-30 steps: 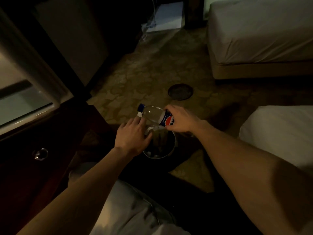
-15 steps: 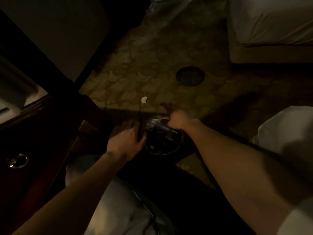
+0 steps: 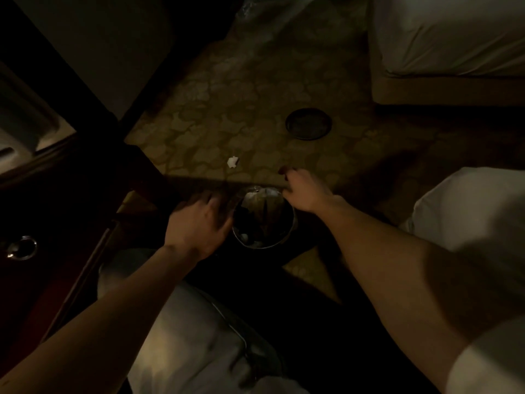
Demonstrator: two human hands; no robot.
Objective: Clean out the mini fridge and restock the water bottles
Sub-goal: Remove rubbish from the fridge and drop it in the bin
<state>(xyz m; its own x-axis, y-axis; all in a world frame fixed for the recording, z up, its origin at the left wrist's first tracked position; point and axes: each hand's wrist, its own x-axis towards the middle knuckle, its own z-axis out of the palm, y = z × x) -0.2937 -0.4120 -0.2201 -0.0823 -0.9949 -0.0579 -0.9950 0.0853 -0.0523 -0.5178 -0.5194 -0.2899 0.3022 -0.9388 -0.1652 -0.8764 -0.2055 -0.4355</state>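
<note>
A small round waste bin (image 3: 288, 237) with a metal rim stands on the floor between my hands. Something pale and crinkled (image 3: 260, 196) lies against its far inner side; the dim light hides what it is. My left hand (image 3: 199, 223) rests against the bin's left side with the thumb by the rim, fingers blurred. Over the far right rim hovers my right hand (image 3: 304, 191), its fingers loosely curled and holding nothing. The pale inner edge of the mini fridge (image 3: 27, 132) shows at the far left. No bottle is plainly visible.
A dark wooden cabinet door with a ring pull (image 3: 21, 248) stands at the left. A white scrap (image 3: 233, 162) and a dark round disc (image 3: 308, 124) lie on the patterned carpet. Beds fill the upper right (image 3: 449, 38) and right (image 3: 468, 211). My knee (image 3: 181, 322) is below.
The Pepsi bottle that my right hand held over the bin has left the hand and is out of sight. My view has tilted down; both hands stay at the bin.
</note>
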